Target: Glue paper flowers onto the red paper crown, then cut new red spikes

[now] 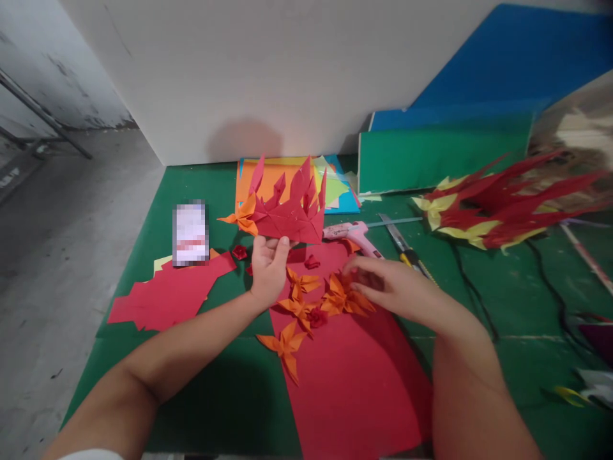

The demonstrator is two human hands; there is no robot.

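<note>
Left hand: pinched red folded-paper piece, upright above worktop. Right hand: curled loosely at orange paper flowers, grip indeterminable. Step, apparently: selecting among these; any pick called for a narrow pinch. Edges: glue gun and cutter lay close; room opened upward.

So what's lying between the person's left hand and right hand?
Between the left hand and right hand, the head view shows orange folded-paper flowers and a small red paper flower on a red sheet.
</note>
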